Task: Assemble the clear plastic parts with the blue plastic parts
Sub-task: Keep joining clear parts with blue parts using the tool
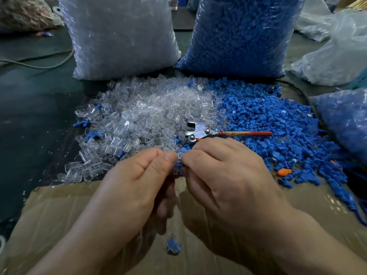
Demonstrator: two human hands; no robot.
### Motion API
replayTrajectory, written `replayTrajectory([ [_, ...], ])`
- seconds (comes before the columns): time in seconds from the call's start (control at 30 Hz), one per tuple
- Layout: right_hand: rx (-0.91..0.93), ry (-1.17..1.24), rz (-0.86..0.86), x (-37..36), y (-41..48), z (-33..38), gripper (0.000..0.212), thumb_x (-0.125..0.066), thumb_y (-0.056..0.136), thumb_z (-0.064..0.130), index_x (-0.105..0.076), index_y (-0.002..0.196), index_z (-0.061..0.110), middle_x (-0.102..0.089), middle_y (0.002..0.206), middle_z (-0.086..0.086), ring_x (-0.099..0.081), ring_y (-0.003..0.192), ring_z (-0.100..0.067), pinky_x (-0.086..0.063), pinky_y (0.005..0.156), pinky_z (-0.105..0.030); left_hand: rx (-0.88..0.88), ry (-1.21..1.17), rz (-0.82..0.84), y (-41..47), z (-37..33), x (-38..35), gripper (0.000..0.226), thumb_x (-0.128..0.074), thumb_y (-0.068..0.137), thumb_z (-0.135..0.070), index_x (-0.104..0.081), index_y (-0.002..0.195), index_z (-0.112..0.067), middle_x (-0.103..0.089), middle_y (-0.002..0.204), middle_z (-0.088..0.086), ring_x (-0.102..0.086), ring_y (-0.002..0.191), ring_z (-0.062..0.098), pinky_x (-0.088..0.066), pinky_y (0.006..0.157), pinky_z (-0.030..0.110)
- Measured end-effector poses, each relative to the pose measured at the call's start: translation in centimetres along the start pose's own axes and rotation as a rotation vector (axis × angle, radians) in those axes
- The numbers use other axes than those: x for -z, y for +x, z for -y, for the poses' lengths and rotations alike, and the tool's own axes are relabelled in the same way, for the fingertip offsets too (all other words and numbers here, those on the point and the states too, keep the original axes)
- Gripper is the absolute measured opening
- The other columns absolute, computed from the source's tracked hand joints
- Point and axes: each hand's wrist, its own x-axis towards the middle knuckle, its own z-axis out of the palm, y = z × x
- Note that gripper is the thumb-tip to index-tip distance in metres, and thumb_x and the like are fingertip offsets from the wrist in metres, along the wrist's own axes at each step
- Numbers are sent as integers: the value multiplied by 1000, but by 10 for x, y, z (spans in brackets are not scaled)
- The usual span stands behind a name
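Observation:
My left hand [139, 181] and my right hand [224, 175] meet at the middle of the view, above a cardboard box. Between their fingertips sits a small clear plastic part with a blue plastic part [177, 164] in it; the left thumb and forefinger pinch the clear side, the right fingers pinch the blue side. A blurred joined clear-and-blue piece [172, 246] is in mid-air below the hands, over the box. Behind the hands lie a heap of clear parts [143, 116] on the left and a heap of blue parts [274, 126] on the right.
The cardboard box [49, 211] with a plastic liner fills the near edge. Pliers with a red handle [218, 132] lie between the heaps. A big bag of clear parts [121, 36] and a big bag of blue parts [242, 34] stand behind. An orange piece [284, 172] lies at right.

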Motion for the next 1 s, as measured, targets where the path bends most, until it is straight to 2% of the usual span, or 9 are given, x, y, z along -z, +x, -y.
replayTrajectory([
  [0.13,-208,273,-39,1,-2,11,27,-48,91,26,-52,66,14,-47,63,6,-45,61,-15,-36,55,-34,-201,66,24,-2,-2,2,38,-58,78,-61,-65,81,-24,-51,53,-8,-44,45,5,-36,42,19],
  [0.27,-819,1263,227,8,0,19,18,-49,68,25,-48,51,19,-37,47,2,-31,42,-13,-24,39,-26,-560,454,24,-6,-6,3,14,-56,89,-46,-61,97,-35,-64,80,-17,-61,64,-1,-45,56,12],
  [0.33,-899,1404,349,15,1,18,17,-49,65,25,-49,49,19,-35,45,-1,-26,40,-14,-22,36,-21,-562,421,47,-7,-6,6,15,-59,87,-44,-63,98,-35,-66,83,-13,-64,65,5,-49,56,20],
  [0.43,-722,907,393,16,0,14,27,-54,78,33,-53,57,16,-45,46,2,-39,43,-13,-35,43,-29,-388,336,73,-4,-6,22,19,-61,74,-46,-67,87,-33,-64,64,-5,-58,50,8,-46,43,25],
  [0.57,-441,127,439,12,-7,8,32,-46,89,52,-49,76,23,-57,70,5,-54,67,-12,-46,61,-37,-230,686,375,1,-3,33,28,-55,67,-53,-65,85,-35,-65,65,-15,-58,54,1,-46,50,15],
  [0.7,-391,-41,445,3,-13,7,35,-42,87,62,-35,83,28,-53,78,8,-47,70,-21,-31,53,-36,-234,809,484,3,1,25,31,-53,66,-57,-63,89,-39,-64,77,-23,-60,66,-3,-43,56,9],
  [0.8,-345,-110,380,-7,-13,10,39,-42,84,65,-26,87,30,-52,78,5,-52,69,-28,-15,45,-33,-249,822,518,1,-2,21,36,-52,65,-66,-60,93,-43,-65,77,-22,-60,65,-3,-47,58,17],
  [0.9,-319,-149,322,-18,-9,9,38,-43,87,63,-28,99,30,-51,84,4,-59,73,-28,-10,44,-31,-190,788,371,1,-3,21,38,-53,66,-70,-59,90,-41,-64,67,-21,-57,53,-2,-41,48,11],
  [1.0,-297,-193,269,-25,-4,6,37,-42,91,61,-35,115,33,-39,79,6,-46,60,-26,-12,43,-29,-217,947,-30,5,3,28,38,-50,66,-76,-52,86,-44,-62,70,-29,-56,51,-3,-43,45,20],
])
